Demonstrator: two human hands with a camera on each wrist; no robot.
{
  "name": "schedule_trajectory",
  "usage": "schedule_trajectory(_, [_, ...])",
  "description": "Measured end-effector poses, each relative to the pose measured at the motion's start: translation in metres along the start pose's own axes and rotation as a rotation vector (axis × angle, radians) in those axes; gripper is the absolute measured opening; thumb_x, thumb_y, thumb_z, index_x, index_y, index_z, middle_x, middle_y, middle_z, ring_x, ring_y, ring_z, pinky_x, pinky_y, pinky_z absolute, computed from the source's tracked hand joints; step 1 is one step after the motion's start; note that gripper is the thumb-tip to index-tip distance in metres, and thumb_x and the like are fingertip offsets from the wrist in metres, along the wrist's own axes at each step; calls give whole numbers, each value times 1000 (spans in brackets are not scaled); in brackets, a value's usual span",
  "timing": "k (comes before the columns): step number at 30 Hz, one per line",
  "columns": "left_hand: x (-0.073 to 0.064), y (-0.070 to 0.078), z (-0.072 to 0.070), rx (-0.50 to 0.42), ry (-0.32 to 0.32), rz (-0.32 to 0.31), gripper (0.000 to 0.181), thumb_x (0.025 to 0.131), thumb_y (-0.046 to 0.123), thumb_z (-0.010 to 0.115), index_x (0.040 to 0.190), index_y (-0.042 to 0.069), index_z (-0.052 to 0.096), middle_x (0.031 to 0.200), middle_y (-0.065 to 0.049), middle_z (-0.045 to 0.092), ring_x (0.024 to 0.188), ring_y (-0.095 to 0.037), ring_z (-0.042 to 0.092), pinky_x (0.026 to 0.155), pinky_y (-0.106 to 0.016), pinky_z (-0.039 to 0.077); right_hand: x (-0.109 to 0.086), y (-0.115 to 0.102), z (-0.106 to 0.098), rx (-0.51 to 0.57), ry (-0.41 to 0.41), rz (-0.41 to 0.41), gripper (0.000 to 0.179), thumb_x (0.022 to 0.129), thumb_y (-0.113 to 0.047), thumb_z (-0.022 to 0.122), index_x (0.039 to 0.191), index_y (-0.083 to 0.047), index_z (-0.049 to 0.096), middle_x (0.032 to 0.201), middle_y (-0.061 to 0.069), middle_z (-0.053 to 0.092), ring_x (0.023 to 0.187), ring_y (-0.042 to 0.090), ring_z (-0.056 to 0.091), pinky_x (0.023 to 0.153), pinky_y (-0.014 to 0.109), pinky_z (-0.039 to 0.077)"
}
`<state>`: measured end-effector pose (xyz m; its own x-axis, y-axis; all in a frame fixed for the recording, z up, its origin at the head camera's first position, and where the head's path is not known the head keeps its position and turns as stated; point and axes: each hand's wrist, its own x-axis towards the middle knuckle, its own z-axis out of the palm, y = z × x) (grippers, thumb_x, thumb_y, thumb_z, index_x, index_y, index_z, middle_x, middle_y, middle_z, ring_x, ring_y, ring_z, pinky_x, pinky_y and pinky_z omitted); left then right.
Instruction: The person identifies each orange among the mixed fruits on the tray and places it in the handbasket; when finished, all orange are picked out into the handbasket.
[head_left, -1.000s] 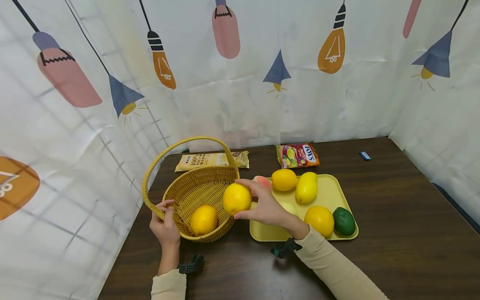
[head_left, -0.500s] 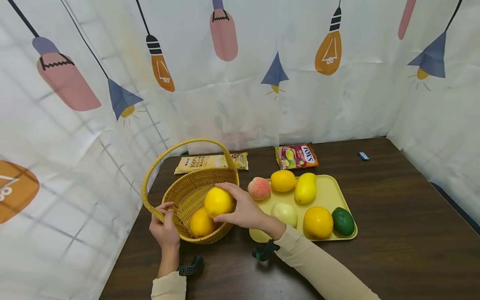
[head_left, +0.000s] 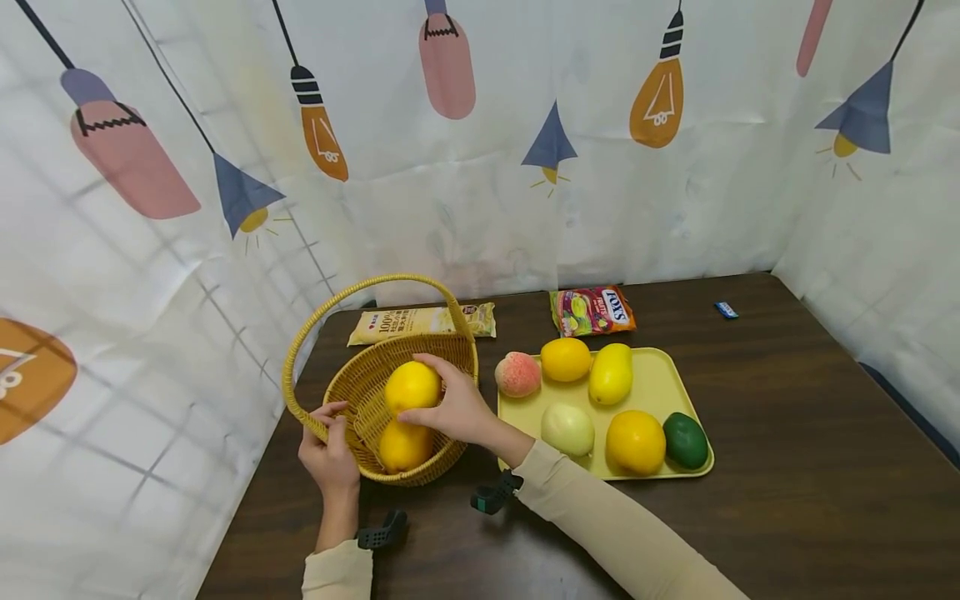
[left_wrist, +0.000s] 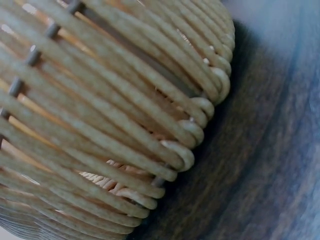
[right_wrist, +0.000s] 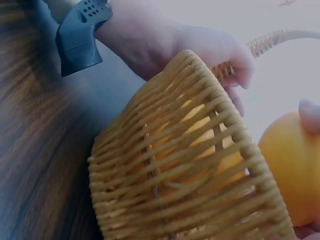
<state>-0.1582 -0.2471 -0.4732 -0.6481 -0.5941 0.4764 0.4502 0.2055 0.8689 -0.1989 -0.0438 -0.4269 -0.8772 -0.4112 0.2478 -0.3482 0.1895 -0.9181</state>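
Note:
My left hand (head_left: 330, 454) grips the base of the woven basket's (head_left: 352, 379) arched handle at its left side. My right hand (head_left: 465, 408) reaches over the right rim and holds a yellow lemon (head_left: 411, 385) between thumb and fingers, inside the basket's opening. Just below it a second lemon (head_left: 407, 447) lies in the basket, overlapped by the held one in the head view. Through the weave in the right wrist view, the lower lemon (right_wrist: 200, 135) shows as orange patches. Only the basket's outer wall (left_wrist: 110, 100) and dark table fill the left wrist view.
Right of the basket, a yellow tray (head_left: 660, 367) bears a peach (head_left: 517, 374), a lemon (head_left: 566, 359), a yellow pear-shaped fruit (head_left: 611, 375), a pale green round one (head_left: 567, 429), an orange (head_left: 636, 442) and an avocado (head_left: 686, 441). Snack packs (head_left: 592, 311) and a small blue packet (head_left: 726, 310) lie behind.
My right hand has carried the lemon leftward from the basket's right rim to above the lemon inside, uncovering the tray's left part. The left hand keeps its grip on the handle.

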Motion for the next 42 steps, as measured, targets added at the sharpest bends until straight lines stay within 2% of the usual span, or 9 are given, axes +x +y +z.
schedule_trajectory(6, [1,2,1,-1,-4,8,18,90,-7,51,75,-14,44,93,-19,68,45,-9,31,48,-24,22,9,-2,10,-31,19,52,83,74,-41,83,145,-29,43,134,-4,54,99,11,60,77,29,51])
schedule_trajectory(12, [0,3,0,10,-5,-4,18,90,-7,51,76,-14,44,93,-9,70,42,-9,27,47,-24,21,17,0,20,-64,19,77,84,74,-42,83,146,-23,43,133,-2,56,97,12,60,74,28,51])
schedule_trajectory(17, [-2,4,-1,5,-9,-20,18,90,-7,51,76,-15,44,94,-17,69,44,-9,29,47,-24,23,23,0,27,-125,2,100,87,74,-49,81,147,-20,43,134,-1,55,98,13,60,74,29,51])
schedule_trajectory(25, [-1,0,-1,25,-1,-10,19,91,-5,51,76,-14,44,95,-18,68,43,-8,25,47,-24,22,32,0,31,-127,-3,194,90,74,-52,80,148,-21,41,137,1,55,102,15,60,78,33,51])
schedule_trajectory(27, [0,0,-1,26,0,-8,19,91,-5,52,76,-14,44,95,-16,69,43,-8,24,47,-24,21,34,0,32,-119,-4,212,90,74,-51,80,149,-19,40,137,3,54,101,16,60,79,33,51])
schedule_trajectory(31, [1,0,-2,14,0,-17,19,91,-5,51,75,-13,44,92,-4,71,43,-9,24,47,-24,21,38,-1,33,-113,-15,235,90,75,-50,80,149,-18,40,136,4,55,100,16,60,78,33,50])
schedule_trajectory(33, [1,1,-2,9,3,-21,19,91,-6,51,75,-13,44,91,-4,71,42,-9,24,47,-24,20,39,0,34,-114,-22,242,90,75,-50,80,148,-18,40,136,4,55,99,15,60,78,33,50])
schedule_trajectory(38, [0,2,-2,28,5,-21,18,91,-6,51,77,-14,44,95,-20,68,47,-11,33,49,-23,24,43,4,38,-145,-47,232,90,75,-49,80,149,-18,40,136,4,55,101,16,59,78,33,50])
schedule_trajectory(42, [-1,3,-1,37,-5,-10,17,91,-6,51,78,-15,45,94,-14,70,52,-13,40,51,-22,28,46,7,42,-200,-78,207,88,76,-47,80,149,-19,40,135,3,55,102,17,58,76,33,50])
